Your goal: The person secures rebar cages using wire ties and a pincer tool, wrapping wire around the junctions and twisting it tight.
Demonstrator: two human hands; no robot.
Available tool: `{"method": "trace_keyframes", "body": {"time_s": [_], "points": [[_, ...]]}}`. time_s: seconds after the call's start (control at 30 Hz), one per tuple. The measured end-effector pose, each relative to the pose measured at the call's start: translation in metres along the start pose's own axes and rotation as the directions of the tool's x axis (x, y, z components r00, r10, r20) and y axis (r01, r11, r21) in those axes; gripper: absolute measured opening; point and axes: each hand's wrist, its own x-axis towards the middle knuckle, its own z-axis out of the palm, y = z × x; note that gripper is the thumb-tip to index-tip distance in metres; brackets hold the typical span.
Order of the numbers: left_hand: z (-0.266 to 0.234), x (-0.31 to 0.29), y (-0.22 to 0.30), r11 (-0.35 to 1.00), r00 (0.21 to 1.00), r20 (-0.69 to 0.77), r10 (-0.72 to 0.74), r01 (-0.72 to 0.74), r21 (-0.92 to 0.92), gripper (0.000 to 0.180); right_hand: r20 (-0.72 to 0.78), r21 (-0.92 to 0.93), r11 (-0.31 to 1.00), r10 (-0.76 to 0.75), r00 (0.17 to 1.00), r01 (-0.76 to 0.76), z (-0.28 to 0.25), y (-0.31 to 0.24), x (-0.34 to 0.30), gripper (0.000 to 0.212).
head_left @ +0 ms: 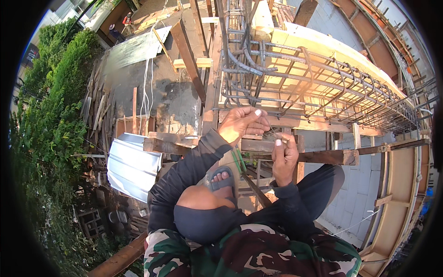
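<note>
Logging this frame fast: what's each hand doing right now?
Left hand: fingers pinched shut on a thin tie wire, beside the rebar cage.
Right hand: fingers closed on the same tie wire.

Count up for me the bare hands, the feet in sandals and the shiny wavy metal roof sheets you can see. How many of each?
Bare hands: 2, the left hand and the right hand, both pinching a thin wire
Feet in grey sandals: 1
Shiny corrugated metal sheets: 1
Total: 4
</note>
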Motion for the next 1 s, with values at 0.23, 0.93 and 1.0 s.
{"method": "trace_keyframes", "body": {"time_s": [0.23, 0.93, 1.0], "points": [[0.004, -0.013, -0.026, 0.986, 0.989, -0.004, -0.148, 0.147, -0.078, 0.020, -0.053, -0.271, 0.959, -0.102, 0.993, 0.084, -0.023, -0.010, -0.005, 0.012], [0.010, -0.053, 0.020, -0.058, 0.573, 0.481, 0.664, -0.601, 0.797, 0.038, 0.420, 0.082, 0.949, 0.245, 0.874, -0.306, -0.085, -0.132, -0.006, 0.027], [0.026, -0.047, 0.020, 0.027, 0.428, 0.268, 0.863, -0.569, 0.822, 0.043, 0.381, 0.385, 0.897, 0.059, 0.923, -0.216, -0.086, -0.132, -0.009, 0.022]]}}
